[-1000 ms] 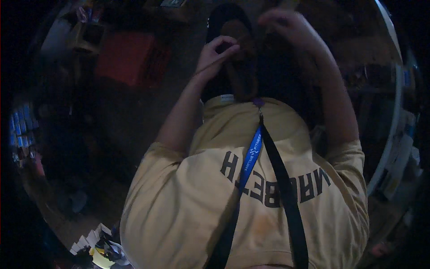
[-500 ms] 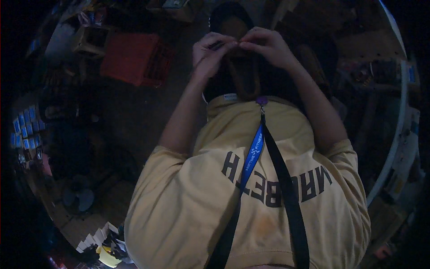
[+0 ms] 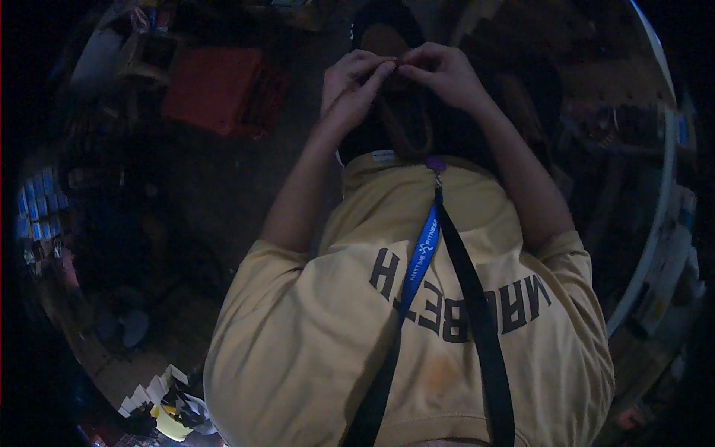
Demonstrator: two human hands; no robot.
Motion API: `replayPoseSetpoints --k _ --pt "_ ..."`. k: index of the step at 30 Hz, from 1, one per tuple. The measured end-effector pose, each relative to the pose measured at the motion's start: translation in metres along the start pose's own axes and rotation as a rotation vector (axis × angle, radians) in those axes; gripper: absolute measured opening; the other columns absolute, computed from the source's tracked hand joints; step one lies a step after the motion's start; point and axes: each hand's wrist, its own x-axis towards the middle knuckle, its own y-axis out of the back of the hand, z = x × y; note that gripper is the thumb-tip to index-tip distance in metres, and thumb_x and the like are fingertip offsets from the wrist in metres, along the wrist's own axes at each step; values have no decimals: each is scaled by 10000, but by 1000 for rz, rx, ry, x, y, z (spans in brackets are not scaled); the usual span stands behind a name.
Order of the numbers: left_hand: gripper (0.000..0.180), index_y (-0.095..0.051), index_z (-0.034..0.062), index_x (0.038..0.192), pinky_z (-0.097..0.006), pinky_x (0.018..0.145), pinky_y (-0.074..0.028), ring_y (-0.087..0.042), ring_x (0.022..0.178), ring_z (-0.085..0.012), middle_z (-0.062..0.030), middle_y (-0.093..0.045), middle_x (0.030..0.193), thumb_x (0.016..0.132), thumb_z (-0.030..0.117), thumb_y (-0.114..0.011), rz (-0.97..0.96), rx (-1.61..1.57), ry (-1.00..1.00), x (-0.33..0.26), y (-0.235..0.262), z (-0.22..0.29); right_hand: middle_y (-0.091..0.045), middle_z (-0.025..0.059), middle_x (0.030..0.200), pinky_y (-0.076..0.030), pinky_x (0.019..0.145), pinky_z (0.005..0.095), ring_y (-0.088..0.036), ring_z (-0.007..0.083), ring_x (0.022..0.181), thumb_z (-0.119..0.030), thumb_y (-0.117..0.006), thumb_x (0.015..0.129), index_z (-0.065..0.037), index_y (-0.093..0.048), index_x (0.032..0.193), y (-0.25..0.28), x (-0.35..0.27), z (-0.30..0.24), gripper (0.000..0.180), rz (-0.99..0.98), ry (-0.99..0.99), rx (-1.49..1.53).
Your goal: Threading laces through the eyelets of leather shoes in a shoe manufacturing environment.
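Observation:
Both hands meet in front of my lap, fingertips almost touching. My left hand (image 3: 356, 88) is closed in a pinch, and my right hand (image 3: 445, 74) pinches from the other side. Whatever lies between the fingertips is too small and dark to make out. Just beneath them, a brown U-shaped piece (image 3: 426, 134) rests over my dark lap; its kind is unclear. Past the fingers is a dark rounded thing with a brown middle (image 3: 383, 39), partly hidden by my hands.
To the left on the floor stands a red plastic crate (image 3: 212, 89), with a wooden box-like stool (image 3: 153, 58) behind it. Small blue packs (image 3: 41, 201) lie at far left, a fan (image 3: 126, 324) below. A lanyard (image 3: 424, 249) hangs down my tan shirt.
My hands have shifted very slightly upward in the picture, still pinched together. The crate and surroundings sit a little differently because the view has moved slightly.

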Motion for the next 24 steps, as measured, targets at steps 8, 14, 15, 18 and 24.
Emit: replayPoseSetpoints --k 8,14,15,18,24 --pt "186 -789 8 1064 -291 915 -530 -703 976 -163 -74 -763 1025 920 125 -784 -149 -427 232 13 15 -5 -756 58 1141 -504 1004 286 -678 131 1089 -264 -753 968 -10 -731 1165 -1 12 -5 322 47 -77 389" --pt "193 -779 11 1083 -284 903 -544 -713 945 -153 -81 -775 995 914 106 -780 -128 -600 325 19 19 -16 -755 39 1093 -507 996 289 -681 125 1067 -247 -737 982 -27 -736 1135 -1 12 -2 268 32 -41 434" --pt "196 -775 5 1085 -283 896 -545 -713 944 -152 -80 -774 993 914 102 -778 -136 -596 332 21 20 -15 -755 39 1093 -507 996 289 -681 125 1067 -247 -737 982 -27 -736 1135 -2 13 -1 268 31 -42 435" --pt "185 -778 4 1065 -290 902 -539 -708 950 -150 -76 -771 982 904 96 -782 -121 -628 345 22 20 -6 -751 38 1073 -515 979 289 -683 123 1052 -235 -736 983 -36 -734 1126 -4 14 6 246 55 -5 403" --pt "209 -790 28 1059 -294 904 -524 -695 967 -141 -60 -769 985 878 131 -817 -196 -624 322 31 29 -12 -749 33 1070 -522 953 285 -685 118 1040 -220 -721 995 -31 -721 1124 -5 13 4 228 70 -8 443"
